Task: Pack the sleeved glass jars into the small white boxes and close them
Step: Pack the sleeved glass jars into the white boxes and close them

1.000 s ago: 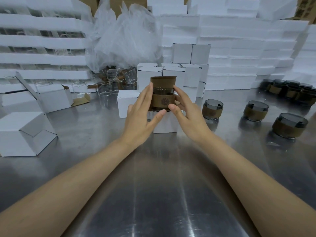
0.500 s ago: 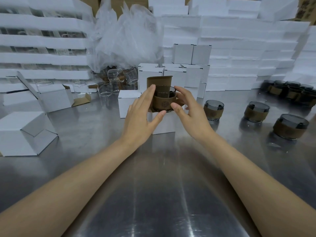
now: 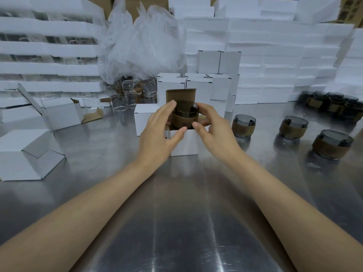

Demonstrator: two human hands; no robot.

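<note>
Since the earlier frame the sleeved jar (image 3: 185,117) has dropped lower, its base now in the mouth of the open white box (image 3: 183,143), whose brown-lined lid flap (image 3: 180,95) stands upright behind it. Far left of the hands: a folded white carton (image 3: 27,154), then an opened carton (image 3: 59,113) with its lid up. Clear glass beakers (image 3: 117,105) stand beyond the left hand, under a crumpled plastic bag (image 3: 141,46). The left hand (image 3: 159,132) is half open, fingers lightly curved against the jar's left side, thumb reaching to its lower front. The right hand (image 3: 214,128) mirrors it, fingers curled round the right side, thumb at the front; the two hold the jar between them. Right of the right hand three more brown-sleeved jars (image 3: 293,127) stand apart on the metal table (image 3: 176,213), with a jar cluster (image 3: 334,105) farther back. Stacked closed boxes (image 3: 218,62) sit behind the hands.
</note>
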